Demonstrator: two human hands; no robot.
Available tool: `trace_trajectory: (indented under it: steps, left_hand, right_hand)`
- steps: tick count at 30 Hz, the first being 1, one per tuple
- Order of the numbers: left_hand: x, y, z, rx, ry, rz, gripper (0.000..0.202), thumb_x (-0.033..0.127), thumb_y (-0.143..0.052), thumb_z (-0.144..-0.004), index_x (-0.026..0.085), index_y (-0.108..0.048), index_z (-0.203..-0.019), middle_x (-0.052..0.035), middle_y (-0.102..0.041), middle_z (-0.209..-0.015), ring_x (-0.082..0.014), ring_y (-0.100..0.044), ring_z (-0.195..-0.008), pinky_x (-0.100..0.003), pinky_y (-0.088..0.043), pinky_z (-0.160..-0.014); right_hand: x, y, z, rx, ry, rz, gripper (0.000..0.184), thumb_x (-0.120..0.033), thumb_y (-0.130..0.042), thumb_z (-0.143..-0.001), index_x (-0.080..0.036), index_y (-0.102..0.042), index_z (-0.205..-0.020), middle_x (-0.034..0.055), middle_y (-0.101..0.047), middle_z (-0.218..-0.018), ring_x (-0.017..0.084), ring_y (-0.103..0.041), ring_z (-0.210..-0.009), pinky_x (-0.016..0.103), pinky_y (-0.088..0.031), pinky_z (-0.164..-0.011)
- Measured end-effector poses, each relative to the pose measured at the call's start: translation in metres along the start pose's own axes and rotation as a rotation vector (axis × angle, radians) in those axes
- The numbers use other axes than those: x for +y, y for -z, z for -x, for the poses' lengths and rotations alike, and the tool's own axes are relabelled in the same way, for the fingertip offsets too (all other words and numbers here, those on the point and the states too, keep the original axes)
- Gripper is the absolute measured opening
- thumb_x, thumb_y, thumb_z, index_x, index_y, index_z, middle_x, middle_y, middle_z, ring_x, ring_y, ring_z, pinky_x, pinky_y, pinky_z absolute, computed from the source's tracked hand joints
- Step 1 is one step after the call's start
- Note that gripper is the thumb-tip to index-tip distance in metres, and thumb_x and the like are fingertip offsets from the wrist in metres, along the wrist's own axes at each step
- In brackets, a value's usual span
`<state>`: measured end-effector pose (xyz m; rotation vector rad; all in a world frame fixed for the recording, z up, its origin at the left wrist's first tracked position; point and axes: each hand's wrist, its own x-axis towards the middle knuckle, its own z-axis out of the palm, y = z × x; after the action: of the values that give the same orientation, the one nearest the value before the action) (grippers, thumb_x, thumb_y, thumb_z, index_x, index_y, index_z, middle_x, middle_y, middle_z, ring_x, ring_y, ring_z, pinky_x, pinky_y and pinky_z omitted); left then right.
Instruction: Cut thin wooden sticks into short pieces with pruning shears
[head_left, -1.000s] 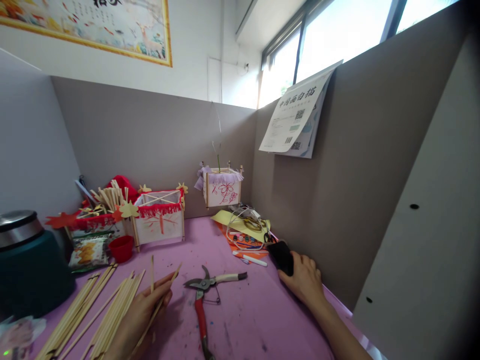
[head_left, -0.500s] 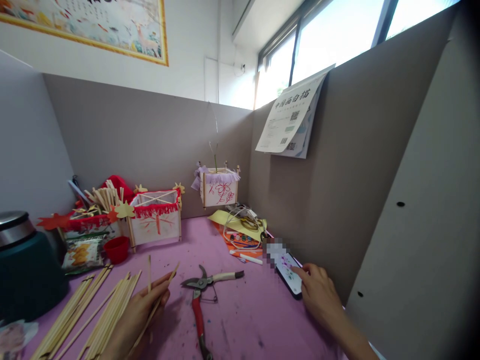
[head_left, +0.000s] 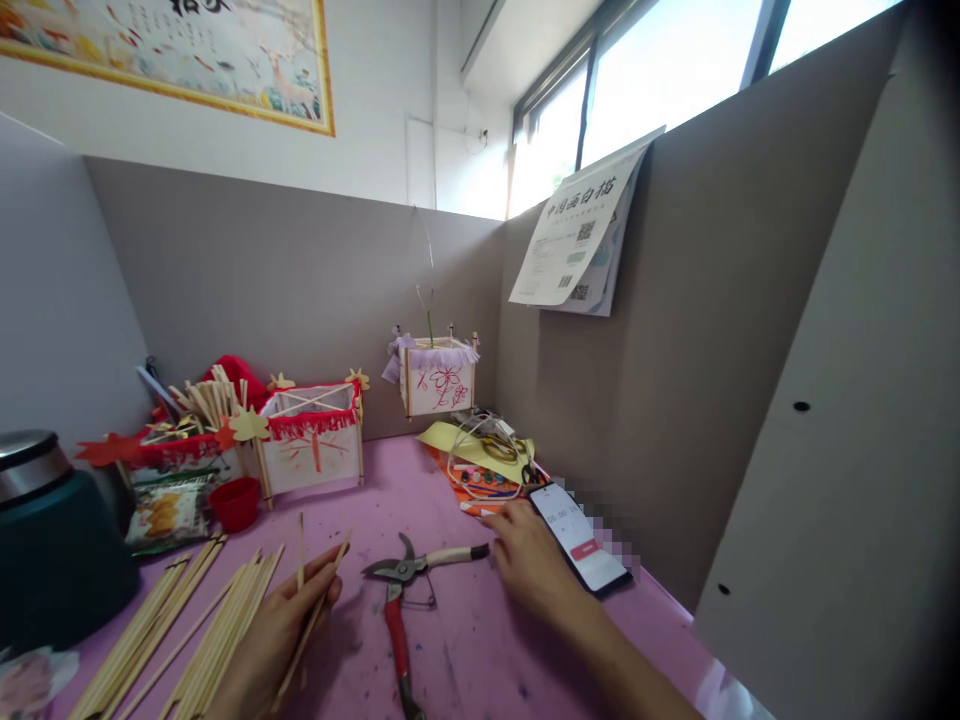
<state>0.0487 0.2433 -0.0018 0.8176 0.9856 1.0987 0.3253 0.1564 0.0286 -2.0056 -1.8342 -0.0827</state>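
My left hand (head_left: 289, 620) is closed around two thin wooden sticks (head_left: 319, 605), which point up and away between its fingers. Beneath and beside it lie several loose sticks (head_left: 225, 625) on the purple tablecloth. Pruning shears (head_left: 401, 570) with one red and one white handle rest between my hands, blades apart. My right hand (head_left: 536, 560) is over the table by the tip of the white handle, fingers stretched forward and nothing seen in them. Just right of it lies a phone (head_left: 581, 540), its lit screen showing a timer and a red button.
A dark green flask (head_left: 64, 550) stands at the left. Behind the sticks are a snack packet (head_left: 169, 510), a red cup (head_left: 234, 503) and a red-fringed box (head_left: 315, 450). A small lantern (head_left: 439, 380) hangs at the back, near papers and cables (head_left: 487, 450). Grey partitions (head_left: 300, 270) enclose the table.
My right hand has left the phone and moved left, towards the white handle. The phone's screen has gone from a flower picture to a timer. My left hand keeps its sticks.
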Motion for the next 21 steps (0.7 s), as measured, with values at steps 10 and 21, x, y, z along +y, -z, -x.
trace_trajectory:
  steps: [10, 21]
  left_hand:
    - [0.001, -0.002, 0.002, 0.021, -0.017, -0.014, 0.043, 0.020, -0.077, -0.060, 0.014, -0.065, -0.101, 0.0034, -0.057, -0.061, -0.0068, -0.053, -0.053, -0.012, -0.042, -0.048]
    - [-0.010, -0.009, 0.000, -0.066, -0.157, -0.319, 0.059, 0.064, -0.071, -0.053, 0.012, -0.062, -0.080, 0.0093, -0.036, -0.045, -0.0056, -0.027, -0.041, -0.018, -0.018, -0.040]
  right_hand:
    - [-0.044, -0.043, -0.029, -0.179, 0.207, 0.146, 0.026, -0.014, -0.048, -0.081, -0.017, -0.061, -0.103, 0.0107, -0.059, -0.104, 0.024, -0.049, -0.100, 0.036, -0.034, -0.086]
    - [-0.037, -0.053, -0.039, -0.227, 0.236, 0.106, 0.019, -0.011, -0.049, -0.081, -0.015, -0.061, -0.096, 0.0107, -0.060, -0.099, 0.022, -0.054, -0.095, 0.030, -0.035, -0.075]
